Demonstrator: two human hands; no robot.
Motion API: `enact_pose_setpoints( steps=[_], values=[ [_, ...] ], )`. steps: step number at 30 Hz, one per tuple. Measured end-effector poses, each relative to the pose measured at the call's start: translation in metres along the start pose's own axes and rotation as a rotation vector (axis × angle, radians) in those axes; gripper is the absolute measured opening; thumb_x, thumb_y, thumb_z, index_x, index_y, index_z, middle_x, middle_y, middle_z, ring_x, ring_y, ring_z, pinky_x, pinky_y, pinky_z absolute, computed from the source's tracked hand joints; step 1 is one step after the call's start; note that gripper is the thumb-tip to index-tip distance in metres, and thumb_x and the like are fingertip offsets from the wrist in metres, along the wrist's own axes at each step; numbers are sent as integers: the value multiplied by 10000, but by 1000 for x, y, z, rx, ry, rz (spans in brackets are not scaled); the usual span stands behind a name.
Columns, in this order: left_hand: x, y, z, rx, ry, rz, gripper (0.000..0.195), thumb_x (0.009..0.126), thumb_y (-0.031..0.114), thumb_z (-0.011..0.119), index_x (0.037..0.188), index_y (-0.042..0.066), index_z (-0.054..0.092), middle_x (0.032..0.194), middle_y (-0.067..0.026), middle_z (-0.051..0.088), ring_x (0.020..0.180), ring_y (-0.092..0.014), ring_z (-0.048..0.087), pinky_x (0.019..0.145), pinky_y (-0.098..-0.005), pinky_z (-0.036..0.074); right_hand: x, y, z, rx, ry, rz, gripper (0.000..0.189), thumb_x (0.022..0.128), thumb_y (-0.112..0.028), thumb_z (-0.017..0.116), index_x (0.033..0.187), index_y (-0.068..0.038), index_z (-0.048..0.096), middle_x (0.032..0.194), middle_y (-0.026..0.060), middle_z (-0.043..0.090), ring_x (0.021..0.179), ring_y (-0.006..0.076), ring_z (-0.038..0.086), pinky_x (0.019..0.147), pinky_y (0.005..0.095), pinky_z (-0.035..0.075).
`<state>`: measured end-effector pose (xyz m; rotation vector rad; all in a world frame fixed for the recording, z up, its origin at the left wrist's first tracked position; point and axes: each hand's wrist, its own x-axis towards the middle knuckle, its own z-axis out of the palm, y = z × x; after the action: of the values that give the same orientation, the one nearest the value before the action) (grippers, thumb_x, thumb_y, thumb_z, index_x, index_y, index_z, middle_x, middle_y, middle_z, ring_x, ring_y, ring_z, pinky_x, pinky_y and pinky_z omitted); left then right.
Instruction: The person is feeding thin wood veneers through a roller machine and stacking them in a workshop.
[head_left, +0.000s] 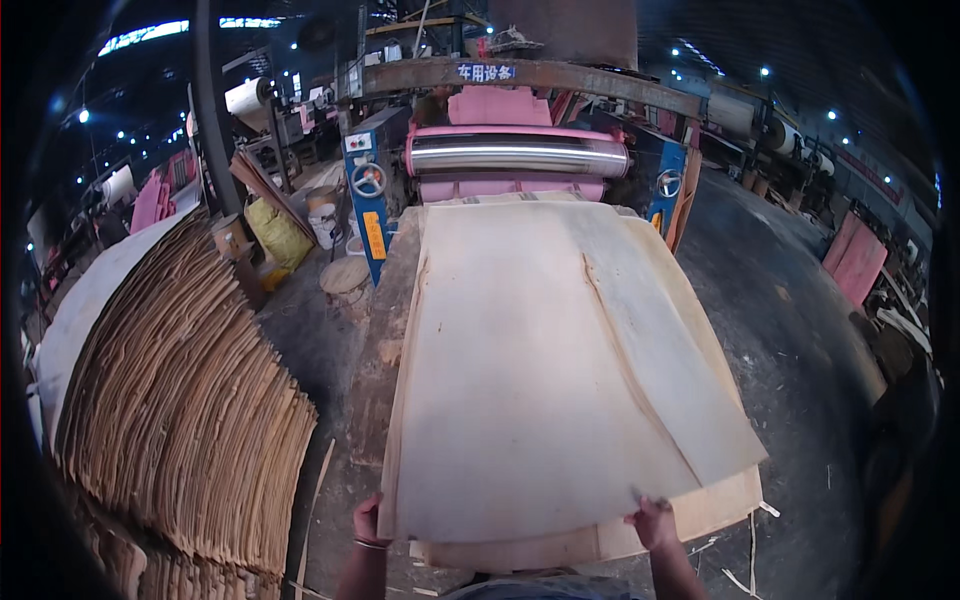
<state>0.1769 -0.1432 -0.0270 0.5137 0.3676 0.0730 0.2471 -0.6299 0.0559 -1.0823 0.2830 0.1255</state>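
A large pale wood veneer sheet (510, 360) lies before me over other veneer sheets (705, 502), which stick out at the near edge and on the right. My left hand (370, 519) grips the sheet's near left corner. At its near edge, further right, my right hand (651, 520) pinches the veneer between thumb and fingers. A long dark-edged split or overlap runs down the sheet's right part. The far end lies close to a roller machine with a shiny metal roller (517, 159) and pink-coated parts.
A tall stack of veneer sheets (187, 390) stands at the left. Blue machine posts with handwheels (368, 180) flank the roller. Buckets (324, 227) and a yellow-green sack (277, 234) stand at back left. Wood strips (739, 583) litter the floor; pink boards (855, 259) lean at right.
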Motion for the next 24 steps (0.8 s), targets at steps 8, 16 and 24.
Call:
enact_pose_setpoints(
  steps=[8,16,24],
  values=[
    [38,-84,66,282,-5,53,447,826,334,508,1136,13,489,1107,-132,565,1046,-287,524,894,-431,424,268,-6,115,279,-17,55,195,881,-110,489,1042,-1,483,860,101,584,708,198,592,533,303,494],
    [24,-148,63,1901,248,570,626,771,279,609,1250,-31,353,1156,-217,482,1082,-362,438,928,-396,368,520,-34,201,198,21,-3,196,921,-136,403,984,25,497,860,129,589,714,203,599,597,261,540],
    [27,-106,17,1891,299,358,517,754,207,616,1187,0,425,1055,-191,548,979,-322,531,832,-409,437,328,52,179,1,-464,179,266,914,-228,446,1073,-24,509,955,118,614,840,209,616,726,320,507]
  ],
)
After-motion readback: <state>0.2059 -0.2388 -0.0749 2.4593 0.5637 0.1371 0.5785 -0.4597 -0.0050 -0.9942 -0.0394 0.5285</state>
